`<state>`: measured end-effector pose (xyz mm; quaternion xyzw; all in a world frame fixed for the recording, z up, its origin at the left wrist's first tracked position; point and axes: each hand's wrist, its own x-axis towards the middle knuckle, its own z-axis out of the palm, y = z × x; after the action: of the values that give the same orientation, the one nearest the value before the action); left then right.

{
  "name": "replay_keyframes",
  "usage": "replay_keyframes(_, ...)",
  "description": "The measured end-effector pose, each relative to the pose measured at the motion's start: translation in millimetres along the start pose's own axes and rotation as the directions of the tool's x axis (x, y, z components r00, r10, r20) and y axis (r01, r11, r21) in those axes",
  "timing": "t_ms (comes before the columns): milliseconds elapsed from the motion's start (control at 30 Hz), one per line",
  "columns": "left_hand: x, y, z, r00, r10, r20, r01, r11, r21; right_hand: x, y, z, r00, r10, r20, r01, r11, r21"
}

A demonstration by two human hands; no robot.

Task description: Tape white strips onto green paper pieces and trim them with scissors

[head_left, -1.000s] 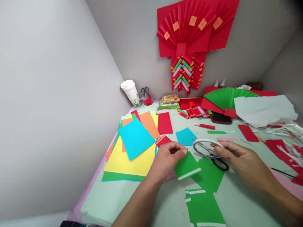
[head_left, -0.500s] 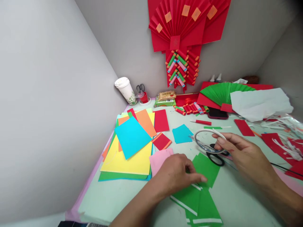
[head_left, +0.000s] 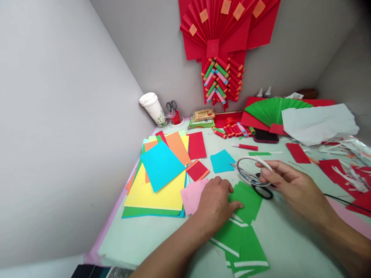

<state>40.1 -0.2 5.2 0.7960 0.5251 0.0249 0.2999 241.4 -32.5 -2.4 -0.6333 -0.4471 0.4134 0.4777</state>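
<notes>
left hand [head_left: 216,202], centre: thumb spread from loosely curled fingers, no hold visible, perhaps steadying green papers [head_left: 251,244], lower centre | right hand [head_left: 285,177], right of centre: pinching tape roll [head_left: 245,178] by its rim, likely keeping it clear of scissors [head_left: 263,193] | pale-green table [head_left: 139,241], lower frame | grey walls [head_left: 162,50], left and upper frame

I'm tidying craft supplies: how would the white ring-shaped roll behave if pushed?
Stood on edge, the white roll would probably roll or topple, being round and narrow. It is likely light, with an open middle and the right hand gripping only one side.
</notes>
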Motion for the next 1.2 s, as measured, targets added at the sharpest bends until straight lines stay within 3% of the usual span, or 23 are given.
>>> replay_keyframes(233,-2.4,1.2,0.2,0.999,0.027,-0.021,-0.028,0.998,-0.057,-1.7,-6.1,3.9,0.999,0.027,-0.018,-0.027,1.000,-0.007)
replay_keyframes(433,-1.1,1.1,-4.0,0.993,0.109,0.049,-0.108,0.994,-0.025,-4.0,-8.6,6.6,1.000,0.027,0.012,-0.027,0.999,-0.025)
replay_keyframes(800,9.2,-0.5,-9.7,0.990,0.103,0.095,-0.096,0.993,-0.068,-3.2,-4.0,4.7,0.999,-0.005,0.039,0.006,0.999,-0.043)
replay_keyframes(967,9.0,-2.8,-7.6,0.999,0.038,0.006,-0.035,0.970,-0.240,-3.4,-5.9,5.6,0.999,-0.001,0.034,0.002,1.000,-0.028)
replay_keyframes(1100,8.3,-6.4,-9.6,0.999,0.020,0.042,-0.003,0.927,-0.374,-4.0,-8.1,5.4,0.999,0.026,0.029,-0.025,0.999,-0.027)
replay_keyframes(1200,5.3,-7.0,-16.9,0.999,0.021,0.033,0.000,0.845,-0.534,-4.0,-8.4,3.9,0.999,0.009,0.038,-0.008,1.000,-0.017)
